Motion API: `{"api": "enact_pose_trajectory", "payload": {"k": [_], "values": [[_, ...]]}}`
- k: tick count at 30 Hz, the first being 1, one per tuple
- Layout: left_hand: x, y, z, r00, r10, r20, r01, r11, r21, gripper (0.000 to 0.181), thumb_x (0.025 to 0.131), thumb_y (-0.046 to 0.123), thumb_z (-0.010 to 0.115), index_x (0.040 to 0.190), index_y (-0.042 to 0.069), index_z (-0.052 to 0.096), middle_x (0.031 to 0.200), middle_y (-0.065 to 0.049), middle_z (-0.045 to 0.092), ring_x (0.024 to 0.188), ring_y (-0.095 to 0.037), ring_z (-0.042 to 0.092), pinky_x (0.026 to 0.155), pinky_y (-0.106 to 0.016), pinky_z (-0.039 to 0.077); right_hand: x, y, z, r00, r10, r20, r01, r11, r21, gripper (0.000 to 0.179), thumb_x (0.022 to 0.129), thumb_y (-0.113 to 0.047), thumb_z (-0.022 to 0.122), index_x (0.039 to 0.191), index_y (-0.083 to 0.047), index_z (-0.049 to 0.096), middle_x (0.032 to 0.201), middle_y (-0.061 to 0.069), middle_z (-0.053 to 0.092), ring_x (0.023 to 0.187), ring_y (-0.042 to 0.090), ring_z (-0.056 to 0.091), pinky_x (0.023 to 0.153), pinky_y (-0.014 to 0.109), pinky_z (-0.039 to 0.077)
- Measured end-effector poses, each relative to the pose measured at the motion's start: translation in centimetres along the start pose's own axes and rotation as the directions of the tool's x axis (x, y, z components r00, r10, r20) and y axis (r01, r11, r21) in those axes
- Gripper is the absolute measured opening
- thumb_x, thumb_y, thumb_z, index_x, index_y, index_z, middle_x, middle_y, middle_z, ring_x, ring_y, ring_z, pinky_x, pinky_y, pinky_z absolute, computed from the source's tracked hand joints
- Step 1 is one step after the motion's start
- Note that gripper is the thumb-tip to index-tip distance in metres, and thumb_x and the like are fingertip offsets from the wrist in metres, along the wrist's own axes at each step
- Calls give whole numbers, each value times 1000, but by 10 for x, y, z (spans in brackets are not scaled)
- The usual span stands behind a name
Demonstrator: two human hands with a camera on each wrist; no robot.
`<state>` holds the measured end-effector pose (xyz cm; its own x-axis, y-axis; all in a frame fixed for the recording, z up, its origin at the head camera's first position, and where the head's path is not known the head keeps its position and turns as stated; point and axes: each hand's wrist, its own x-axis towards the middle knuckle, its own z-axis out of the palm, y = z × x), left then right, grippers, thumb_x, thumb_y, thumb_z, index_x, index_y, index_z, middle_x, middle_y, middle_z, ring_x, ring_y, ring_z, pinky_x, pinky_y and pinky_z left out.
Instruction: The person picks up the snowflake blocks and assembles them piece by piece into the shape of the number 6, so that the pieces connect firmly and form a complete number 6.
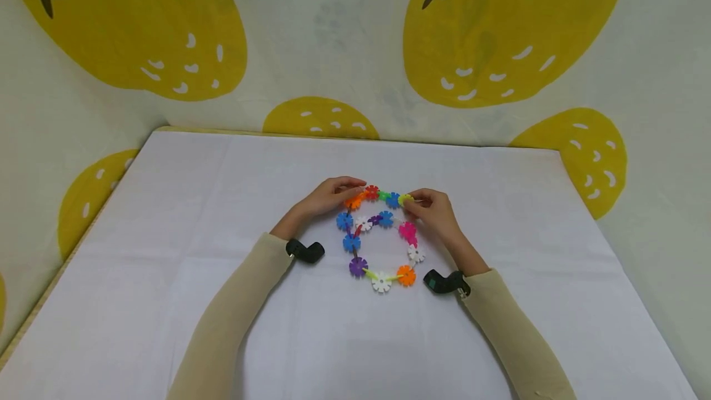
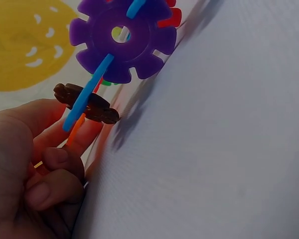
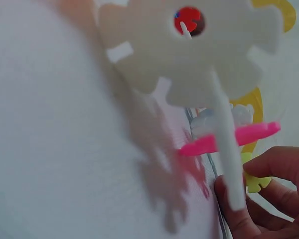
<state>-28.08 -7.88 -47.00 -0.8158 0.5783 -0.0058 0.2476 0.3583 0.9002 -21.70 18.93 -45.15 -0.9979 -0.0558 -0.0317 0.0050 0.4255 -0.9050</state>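
A chain of colourful notched plastic discs point(image 1: 381, 281), slotted into one another, lies in a figure-eight-like shape with one closed ring below. At its upper left my left hand point(image 1: 333, 196) pinches the chain by an orange notched disc point(image 1: 353, 202). The left wrist view shows a brown disc point(image 2: 97, 105) and a purple disc point(image 2: 97, 45) just beyond those fingers. Across at the upper right, my right hand point(image 1: 436, 210) pinches a yellow notched disc point(image 3: 257, 184) between thumb and finger. A white disc point(image 3: 229, 55) and a pink disc point(image 3: 256, 132) fill the right wrist view nearby.
The white-covered table point(image 1: 139, 301) stretches around the chain on all sides. Its far edge meets a cloth backdrop point(image 1: 328, 48) with yellow fruit prints. Dark devices point(image 1: 305, 252) sit on both wrists, close to the chain's sides.
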Motion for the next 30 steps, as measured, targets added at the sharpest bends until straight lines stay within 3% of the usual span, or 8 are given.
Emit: {"api": "enact_pose_trajectory", "payload": {"k": [7, 16, 20, 30], "values": [[2, 1, 1, 1000, -2, 14, 2, 1000, 7, 37, 102, 24, 52, 133, 5, 58, 133, -12, 59, 121, -26, 53, 106, -40, 40, 7, 3, 3, 999, 2, 38, -5, 997, 76, 27, 95, -11, 63, 114, 9, 62, 98, 23, 68, 74, 8, 66, 72, 18, 54], [5, 1, 4, 997, 2, -74, -2, 1000, -9, 30, 98, 18, 59, 122, 1, 65, 108, -13, 69, 90, -18, 60, 85, -27, 48, 15, 8, 5, 998, -18, 63, 8, 987, 160, 29, 95, -10, 64, 115, 11, 62, 97, 20, 69, 72, 8, 65, 70, 18, 54], [5, 2, 5, 997, 0, -83, 0, 1000, -6, 29, 98, 16, 60, 121, 1, 67, 107, -12, 69, 84, -15, 58, 79, -23, 48, 14, 11, 3, 999, -17, 42, 12, 991, 134, 32, 95, -15, 65, 116, 9, 62, 99, 20, 66, 73, 9, 62, 71, 17, 52], [3, 2, 5, 994, -28, -102, 25, 999, -31, 29, 98, 19, 60, 121, 4, 67, 113, -11, 68, 92, -19, 57, 85, -27, 48, 12, 14, -3, 999, -46, 25, 47, 998, -47, 26, 90, -17, 71, 108, 2, 67, 100, 16, 65, 85, 21, 58, 71, 15, 48]]}}
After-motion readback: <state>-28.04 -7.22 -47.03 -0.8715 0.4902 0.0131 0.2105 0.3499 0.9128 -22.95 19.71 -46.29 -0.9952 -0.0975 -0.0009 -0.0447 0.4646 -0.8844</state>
